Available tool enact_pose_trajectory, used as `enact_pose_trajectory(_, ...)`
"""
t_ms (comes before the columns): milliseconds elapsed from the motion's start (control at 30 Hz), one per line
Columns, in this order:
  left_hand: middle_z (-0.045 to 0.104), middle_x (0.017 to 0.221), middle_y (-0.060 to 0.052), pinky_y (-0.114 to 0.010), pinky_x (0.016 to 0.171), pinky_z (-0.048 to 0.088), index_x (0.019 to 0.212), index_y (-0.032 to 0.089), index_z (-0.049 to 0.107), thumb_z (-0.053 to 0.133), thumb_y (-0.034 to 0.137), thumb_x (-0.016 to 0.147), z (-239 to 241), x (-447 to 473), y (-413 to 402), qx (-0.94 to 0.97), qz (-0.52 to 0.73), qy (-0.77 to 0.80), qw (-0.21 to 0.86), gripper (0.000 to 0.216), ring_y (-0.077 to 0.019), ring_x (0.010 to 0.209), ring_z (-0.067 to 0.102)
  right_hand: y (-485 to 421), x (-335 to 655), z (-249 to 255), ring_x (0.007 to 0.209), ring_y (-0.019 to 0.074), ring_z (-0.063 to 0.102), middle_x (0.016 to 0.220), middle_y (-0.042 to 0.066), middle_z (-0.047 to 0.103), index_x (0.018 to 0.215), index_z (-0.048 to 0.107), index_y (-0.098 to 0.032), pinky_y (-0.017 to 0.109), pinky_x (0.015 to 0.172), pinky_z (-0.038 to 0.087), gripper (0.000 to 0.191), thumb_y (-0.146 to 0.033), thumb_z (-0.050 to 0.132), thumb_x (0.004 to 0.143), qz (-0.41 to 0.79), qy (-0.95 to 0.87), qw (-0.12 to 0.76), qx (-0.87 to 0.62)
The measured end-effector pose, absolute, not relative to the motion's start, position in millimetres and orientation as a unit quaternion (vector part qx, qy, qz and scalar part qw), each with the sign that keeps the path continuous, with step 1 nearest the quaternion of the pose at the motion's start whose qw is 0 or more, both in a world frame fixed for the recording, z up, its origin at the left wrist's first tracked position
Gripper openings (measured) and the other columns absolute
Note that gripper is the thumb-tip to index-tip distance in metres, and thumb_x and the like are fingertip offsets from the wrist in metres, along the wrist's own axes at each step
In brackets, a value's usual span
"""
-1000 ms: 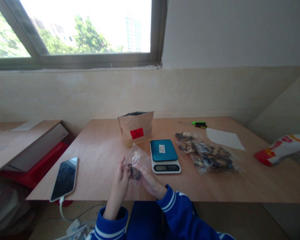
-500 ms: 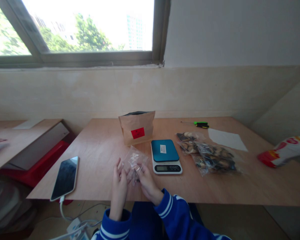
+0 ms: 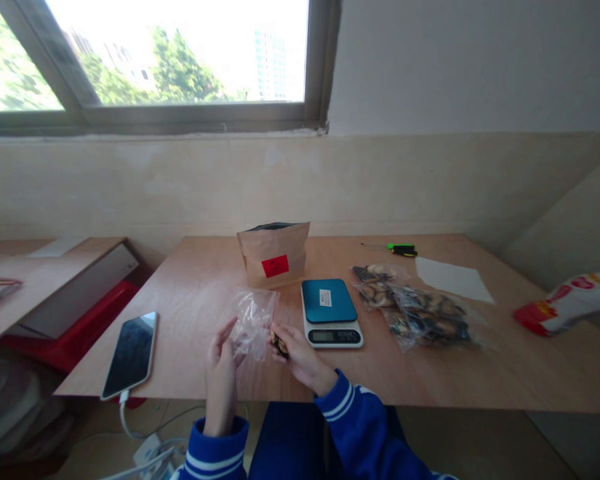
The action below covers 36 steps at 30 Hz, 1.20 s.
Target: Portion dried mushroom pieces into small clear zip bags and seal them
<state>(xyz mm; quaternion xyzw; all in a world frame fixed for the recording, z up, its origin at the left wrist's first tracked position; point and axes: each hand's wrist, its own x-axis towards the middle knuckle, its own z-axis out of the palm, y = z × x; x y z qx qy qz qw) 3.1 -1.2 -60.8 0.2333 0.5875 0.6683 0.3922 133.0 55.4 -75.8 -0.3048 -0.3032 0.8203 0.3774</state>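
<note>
My left hand [image 3: 223, 363] is closed on the edge of a clear plastic bag [image 3: 255, 317], which spreads out to the right of its fingers. Beside the bag, my right hand [image 3: 300, 357] pinches a dark brown dried mushroom slice [image 3: 279, 343]. Whether the right fingers also touch the bag, I cannot tell. Just right of that hand lies a kitchen scale [image 3: 330, 310] with a blue top and a white base. Behind the bag a brown paper pouch [image 3: 275, 257] with a red label stands upright, its top open.
Filled clear bags of dried mushroom slices [image 3: 433, 313] lie right of the scale. Farther back are screwdrivers [image 3: 403, 249] and a white paper sheet [image 3: 453, 279]. A red and white packet [image 3: 565, 303] is at the far right. A charging phone [image 3: 131, 355] lies at the left edge.
My hands have moved apart, the left one shifting left with the bag. The mushroom slice, earlier hidden or inside the bag, now shows in my right fingers.
</note>
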Motion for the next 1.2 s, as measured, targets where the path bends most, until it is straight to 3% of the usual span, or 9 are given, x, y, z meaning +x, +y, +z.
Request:
enact_pose_trajectory(233,0.066,0.098,-0.006,-0.023,0.067,0.048,0.109,0.016,0.064,0.066,0.030,0.065,-64,1,2,0.149,0.708,0.551,0.415,0.046,-0.0135,0.080,0.063,58,138,-72,0.051,0.0050,0.038,0.066,-0.003,0.052,0.091,0.069,-0.015,0.018,0.042,0.020,0.044,-0.051,0.077,0.067,0.797,-0.352,0.397,-0.289)
enact_pose_trajectory(367,0.067,0.094,-0.006,-0.023,0.066,0.048,0.105,0.016,0.064,0.063,0.026,0.066,-63,-6,-1,0.118,0.718,0.552,0.407,0.041,-0.0131,0.077,0.063,77,159,-40,0.049,0.0044,0.037,0.069,-0.003,0.052,0.094,0.068,-0.016,0.018,0.041,0.022,0.043,-0.055,0.068,0.075,0.728,-0.445,0.419,-0.311)
enact_pose_trajectory(533,0.068,0.096,-0.005,-0.024,0.068,0.050,0.102,0.017,0.065,0.065,0.028,0.065,-68,-16,-6,0.100,0.721,0.548,0.413,0.039,-0.0138,0.080,0.064,144,161,49,0.050,0.0057,0.041,0.073,-0.003,0.053,0.099,0.064,-0.020,0.020,0.044,0.030,0.035,-0.052,0.056,0.086,0.523,-0.626,0.524,-0.246)
enact_pose_trajectory(667,0.068,0.099,-0.005,-0.024,0.067,0.050,0.096,0.018,0.067,0.065,0.029,0.063,-74,-21,-9,0.084,0.723,0.550,0.410,0.035,-0.0146,0.081,0.064,208,139,94,0.066,0.0105,0.052,0.075,-0.001,0.056,0.096,0.063,-0.020,0.022,0.060,0.042,0.033,-0.050,0.050,0.091,0.300,-0.737,0.565,-0.219)
enact_pose_trajectory(767,0.068,0.095,-0.005,-0.025,0.065,0.050,0.094,0.018,0.068,0.065,0.030,0.062,-76,-21,-11,0.092,0.718,0.558,0.405,0.034,-0.0153,0.078,0.064,239,127,90,0.083,0.0155,0.057,0.087,0.003,0.062,0.089,0.063,-0.019,0.029,0.079,0.045,0.028,-0.043,0.049,0.093,0.187,-0.812,0.514,-0.203)
enact_pose_trajectory(867,0.069,0.094,-0.006,-0.025,0.064,0.050,0.094,0.017,0.068,0.064,0.028,0.062,-75,-17,-12,0.095,0.706,0.566,0.415,0.034,-0.0151,0.076,0.064,248,126,71,0.091,0.0185,0.060,0.092,0.005,0.063,0.090,0.063,-0.019,0.032,0.086,0.043,0.023,-0.036,0.048,0.094,0.150,-0.856,0.454,-0.196)
enact_pose_trajectory(1033,0.069,0.092,-0.005,-0.024,0.061,0.049,0.096,0.017,0.067,0.065,0.029,0.062,-68,-7,-11,0.096,0.699,0.563,0.431,0.036,-0.0153,0.076,0.064,242,133,57,0.092,0.0181,0.061,0.097,0.003,0.065,0.108,0.059,-0.022,0.029,0.082,0.044,0.019,-0.032,0.051,0.093,0.156,-0.860,0.440,-0.205)
enact_pose_trajectory(1200,0.068,0.093,-0.004,-0.022,0.061,0.049,0.097,0.017,0.067,0.065,0.025,0.063,-67,-3,-10,0.072,0.700,0.549,0.450,0.035,-0.0128,0.074,0.064,241,139,52,0.085,0.0176,0.061,0.089,0.003,0.063,0.092,0.060,-0.021,0.029,0.079,0.044,0.020,-0.039,0.050,0.093,0.144,-0.865,0.432,-0.211)
